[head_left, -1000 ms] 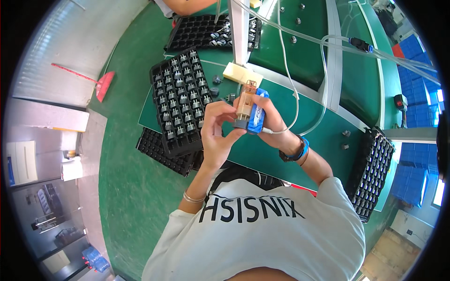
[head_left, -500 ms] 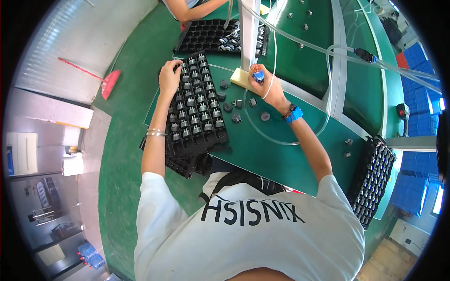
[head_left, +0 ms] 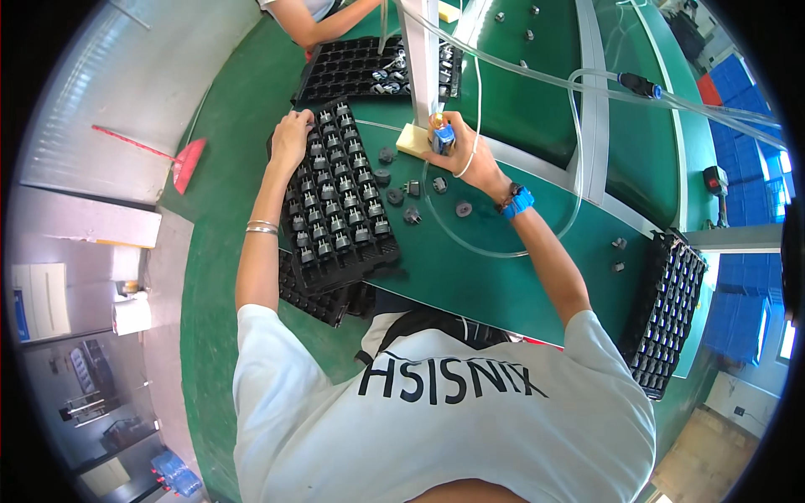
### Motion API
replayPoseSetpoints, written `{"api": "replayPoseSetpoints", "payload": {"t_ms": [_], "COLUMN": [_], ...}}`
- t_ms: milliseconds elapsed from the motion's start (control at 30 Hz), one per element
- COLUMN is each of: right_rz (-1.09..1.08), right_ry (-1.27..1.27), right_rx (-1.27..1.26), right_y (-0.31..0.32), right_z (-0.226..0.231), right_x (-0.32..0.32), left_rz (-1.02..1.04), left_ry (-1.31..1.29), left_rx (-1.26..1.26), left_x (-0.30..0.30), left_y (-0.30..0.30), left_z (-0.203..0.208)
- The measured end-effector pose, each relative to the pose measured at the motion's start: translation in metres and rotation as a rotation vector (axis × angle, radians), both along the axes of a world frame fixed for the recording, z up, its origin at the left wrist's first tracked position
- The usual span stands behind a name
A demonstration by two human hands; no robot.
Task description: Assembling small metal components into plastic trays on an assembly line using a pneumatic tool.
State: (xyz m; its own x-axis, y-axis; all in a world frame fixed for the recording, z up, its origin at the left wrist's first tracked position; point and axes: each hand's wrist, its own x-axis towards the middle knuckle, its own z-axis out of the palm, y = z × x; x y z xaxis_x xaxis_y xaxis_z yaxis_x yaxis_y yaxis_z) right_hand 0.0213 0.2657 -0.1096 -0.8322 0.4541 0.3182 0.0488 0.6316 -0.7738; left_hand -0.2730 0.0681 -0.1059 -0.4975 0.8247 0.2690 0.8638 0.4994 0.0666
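Note:
My left hand (head_left: 290,141) is curled over the far-left edge of a black compartment tray (head_left: 381,258), its fingertips partly hidden. Rows of dark plug-like parts with metal pins (head_left: 345,183) stand upright in the tray. My right hand (head_left: 471,158) is closed around a small blue hand tool (head_left: 444,134) with an orange-brass end, held upright. Its thumb side is close beside a yellow sponge block (head_left: 412,141). A thin white tube crosses the back of that hand. Between my hands, several loose grey plug parts (head_left: 411,189) lie on the green table (head_left: 495,281).
Another filled tray (head_left: 667,314) stands at the table's right end. Beneath the left tray, a second black tray (head_left: 314,298) shows. A white post (head_left: 420,67) rises behind the sponge. Clear hoses (head_left: 579,126) loop at right. Across the table, another person's arm (head_left: 310,29) is near a tray (head_left: 340,71).
The whole view has shifted slightly, so the table things appear further left. My right hand has turned a little around the blue tool. My left hand stays at the tray's edge.

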Motion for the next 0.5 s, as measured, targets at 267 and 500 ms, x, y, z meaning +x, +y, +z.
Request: {"api": "replayPoseSetpoints", "payload": {"t_ms": [267,500], "right_rz": [-0.126,-0.327], "right_ry": [-0.047,0.205], "right_rx": [0.09,-0.197], "right_y": [-0.005,0.045], "right_z": [-0.003,-0.011], "right_x": [-0.006,-0.008], "left_rz": [0.147,-0.154], "left_ry": [-0.907,-1.608], "left_rx": [0.524,0.974], "left_x": [0.001,0.091], "left_y": [-0.014,-0.067], "left_z": [0.02,0.043]}}
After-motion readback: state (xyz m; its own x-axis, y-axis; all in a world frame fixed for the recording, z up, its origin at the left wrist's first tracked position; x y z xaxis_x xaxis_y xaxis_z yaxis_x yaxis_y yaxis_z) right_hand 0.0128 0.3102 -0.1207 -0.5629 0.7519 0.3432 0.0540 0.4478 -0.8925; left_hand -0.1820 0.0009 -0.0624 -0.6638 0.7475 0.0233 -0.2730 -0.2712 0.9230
